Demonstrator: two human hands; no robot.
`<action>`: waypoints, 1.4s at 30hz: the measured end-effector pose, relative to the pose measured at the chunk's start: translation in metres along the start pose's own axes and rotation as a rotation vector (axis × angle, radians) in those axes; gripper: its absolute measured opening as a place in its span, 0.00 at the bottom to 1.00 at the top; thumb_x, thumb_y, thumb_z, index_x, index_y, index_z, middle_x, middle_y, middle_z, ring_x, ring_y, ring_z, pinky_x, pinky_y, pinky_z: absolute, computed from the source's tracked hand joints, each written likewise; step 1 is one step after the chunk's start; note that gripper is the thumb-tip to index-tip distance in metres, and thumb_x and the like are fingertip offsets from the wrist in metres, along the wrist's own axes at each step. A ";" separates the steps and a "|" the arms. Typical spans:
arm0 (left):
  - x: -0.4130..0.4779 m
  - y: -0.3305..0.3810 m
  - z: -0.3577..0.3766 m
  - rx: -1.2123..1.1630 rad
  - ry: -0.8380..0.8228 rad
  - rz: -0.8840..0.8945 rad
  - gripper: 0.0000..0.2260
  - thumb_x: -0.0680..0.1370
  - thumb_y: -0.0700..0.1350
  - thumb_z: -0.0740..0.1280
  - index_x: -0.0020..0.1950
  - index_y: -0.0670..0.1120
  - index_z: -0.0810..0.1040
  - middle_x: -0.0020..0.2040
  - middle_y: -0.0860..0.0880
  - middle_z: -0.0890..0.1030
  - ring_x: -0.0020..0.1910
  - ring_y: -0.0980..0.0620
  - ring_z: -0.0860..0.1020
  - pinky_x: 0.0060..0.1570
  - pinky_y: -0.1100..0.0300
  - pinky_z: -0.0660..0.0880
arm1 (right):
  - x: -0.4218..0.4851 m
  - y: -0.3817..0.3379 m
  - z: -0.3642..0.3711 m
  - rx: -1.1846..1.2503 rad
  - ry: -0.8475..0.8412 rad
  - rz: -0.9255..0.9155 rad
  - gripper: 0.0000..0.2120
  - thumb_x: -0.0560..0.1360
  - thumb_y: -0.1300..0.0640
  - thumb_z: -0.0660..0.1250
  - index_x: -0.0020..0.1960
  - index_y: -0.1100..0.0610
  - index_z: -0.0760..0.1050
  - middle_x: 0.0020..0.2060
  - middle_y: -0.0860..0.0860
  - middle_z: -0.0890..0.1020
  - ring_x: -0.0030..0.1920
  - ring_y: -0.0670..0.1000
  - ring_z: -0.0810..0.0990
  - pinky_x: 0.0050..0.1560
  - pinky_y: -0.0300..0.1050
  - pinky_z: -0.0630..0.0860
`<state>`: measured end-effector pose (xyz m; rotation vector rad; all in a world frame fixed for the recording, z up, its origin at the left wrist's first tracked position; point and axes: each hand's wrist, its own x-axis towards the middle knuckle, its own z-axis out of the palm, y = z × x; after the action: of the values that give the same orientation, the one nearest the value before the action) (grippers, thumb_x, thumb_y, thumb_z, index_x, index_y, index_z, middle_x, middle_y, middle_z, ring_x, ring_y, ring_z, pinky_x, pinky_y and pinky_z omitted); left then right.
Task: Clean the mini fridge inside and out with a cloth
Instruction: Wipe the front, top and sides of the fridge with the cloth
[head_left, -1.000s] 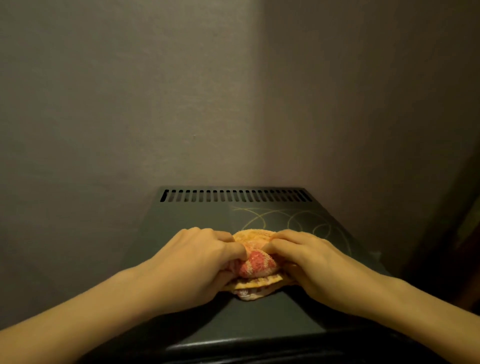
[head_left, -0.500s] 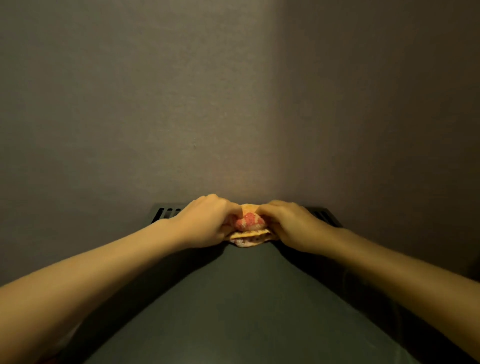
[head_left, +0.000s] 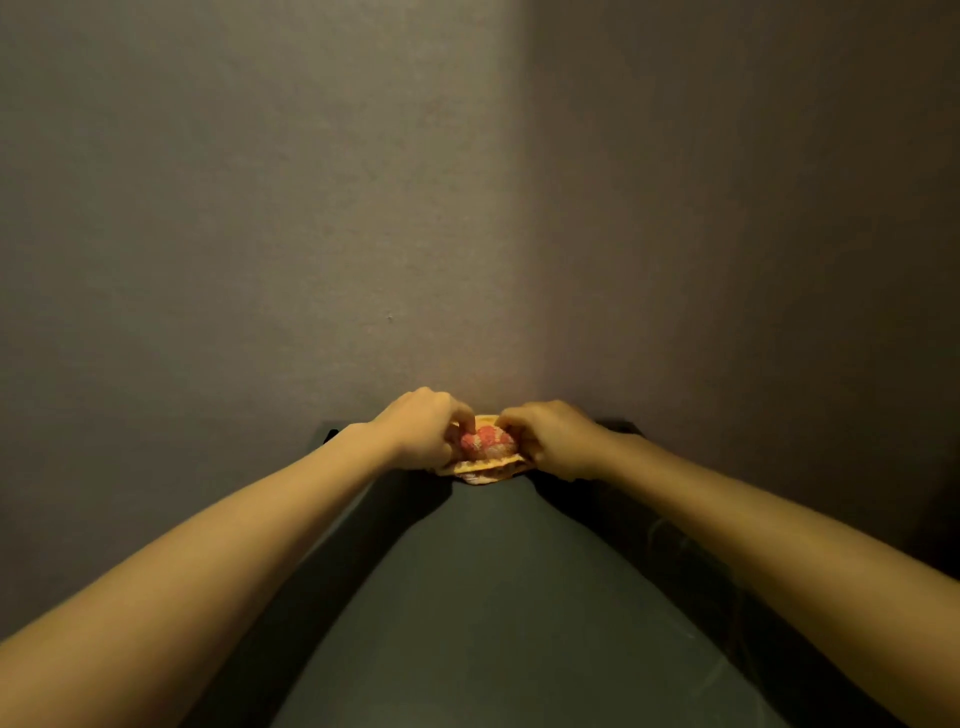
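The dark top of the mini fridge stretches away from me to the wall. A folded orange and red cloth lies at its far edge. My left hand grips the cloth from the left with curled fingers. My right hand grips it from the right the same way. Both arms are stretched out straight. The vent slots at the back of the top are hidden behind my hands.
Two plain walls meet in a corner right behind the fridge. The left wall is lit, the right wall is in shadow. A dark gap runs along the fridge's right side.
Both hands have pushed the cloth from the near middle of the fridge top to its far edge by the wall. The grip on the cloth is the same.
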<state>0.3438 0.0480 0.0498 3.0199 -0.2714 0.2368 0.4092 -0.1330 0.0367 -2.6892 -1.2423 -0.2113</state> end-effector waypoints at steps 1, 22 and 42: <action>-0.008 0.004 -0.001 0.003 -0.002 0.001 0.15 0.75 0.41 0.68 0.61 0.49 0.79 0.55 0.48 0.82 0.54 0.48 0.78 0.47 0.59 0.71 | -0.008 -0.004 -0.001 -0.010 -0.004 0.002 0.16 0.74 0.60 0.68 0.62 0.54 0.74 0.55 0.55 0.79 0.54 0.56 0.77 0.50 0.47 0.73; -0.179 0.116 -0.009 -0.029 0.073 0.029 0.12 0.75 0.43 0.69 0.58 0.52 0.80 0.52 0.53 0.82 0.49 0.54 0.76 0.47 0.62 0.69 | -0.203 -0.084 -0.030 -0.003 0.014 -0.123 0.15 0.76 0.58 0.64 0.63 0.51 0.72 0.56 0.53 0.76 0.54 0.56 0.75 0.53 0.50 0.73; -0.182 0.203 0.007 0.007 0.174 0.176 0.11 0.75 0.47 0.70 0.57 0.54 0.80 0.51 0.57 0.81 0.51 0.54 0.79 0.47 0.60 0.72 | -0.295 -0.037 -0.055 0.033 -0.010 -0.130 0.17 0.76 0.64 0.64 0.60 0.49 0.70 0.50 0.47 0.71 0.40 0.46 0.71 0.39 0.41 0.70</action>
<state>0.1303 -0.1205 0.0305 2.9577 -0.5217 0.5127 0.1882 -0.3390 0.0356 -2.5875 -1.4127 -0.1926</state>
